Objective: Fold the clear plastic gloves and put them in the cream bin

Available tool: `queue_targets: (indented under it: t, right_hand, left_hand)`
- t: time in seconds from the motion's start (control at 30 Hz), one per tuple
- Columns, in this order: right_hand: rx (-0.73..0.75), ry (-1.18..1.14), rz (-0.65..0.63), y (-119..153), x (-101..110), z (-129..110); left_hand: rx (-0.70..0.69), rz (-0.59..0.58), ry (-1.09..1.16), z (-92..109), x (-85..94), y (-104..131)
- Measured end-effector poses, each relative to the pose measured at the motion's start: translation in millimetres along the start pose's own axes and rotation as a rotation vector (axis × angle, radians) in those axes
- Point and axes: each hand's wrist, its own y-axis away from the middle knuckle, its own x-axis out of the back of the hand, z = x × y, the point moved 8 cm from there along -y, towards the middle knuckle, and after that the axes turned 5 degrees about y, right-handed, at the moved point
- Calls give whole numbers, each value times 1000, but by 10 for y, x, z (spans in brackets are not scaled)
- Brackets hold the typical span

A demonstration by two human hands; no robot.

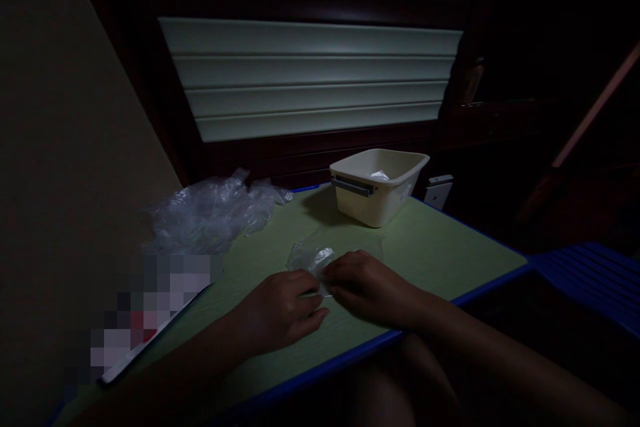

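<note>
A clear plastic bag (pixel 305 255) lies on the green tabletop, with a bright, shiny patch near its middle. My right hand (pixel 367 285) rests over the bag's near side, its bent fingers closed together on the plastic. Just to the left, my left hand (pixel 286 310) is held low at the bag's near edge, its fingers loosely stretched and apart. Whether the left fingertips touch the plastic is hard to see in the dim light.
A cream plastic bin (pixel 357 203) with a grey handle stands at the back of the table (pixel 440 247), something shiny inside it. Crumpled clear plastic bags (pixel 200 213) are heaped at the left. A blurred-out flat item lies at the near left. A blue slatted seat (pixel 595 283) is at the right.
</note>
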Motion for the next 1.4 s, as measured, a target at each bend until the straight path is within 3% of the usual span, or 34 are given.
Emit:
queue_targets:
  t: [0.27, 0.47, 0.8, 0.93, 1.0, 1.07, 1.23, 1.33, 1.4]
  right_hand:
    - [22, 60, 0, 19, -23, -5]
    - [10, 61, 9, 29, -5, -11]
    - [8, 21, 5, 29, 11, -33]
    - [-22, -117, 193, 67, 221, 54]
    - [-74, -164, 344, 126, 395, 177]
    - [-155, -176, 393, 193, 501, 336]
    - [-344, -213, 176, 413, 476, 735]
    - [-337, -344, 58, 552, 418, 838]
    - [-296, -402, -17, 604, 387, 839]
  left_hand:
    - [23, 153, -75, -1, 105, 12]
    - [253, 69, -79, -226, -5, 42]
    - [339, 84, -133, -352, 3, 91]
    - [311, 87, -144, -331, 13, 79]
    - [289, 94, -152, -310, 26, 65]
    - [261, 103, -160, -280, 43, 49]
    - [146, 110, -158, -146, 70, 16]
    - [104, 81, -95, -43, 39, -41]
    - [151, 45, -4, -13, -17, -116]
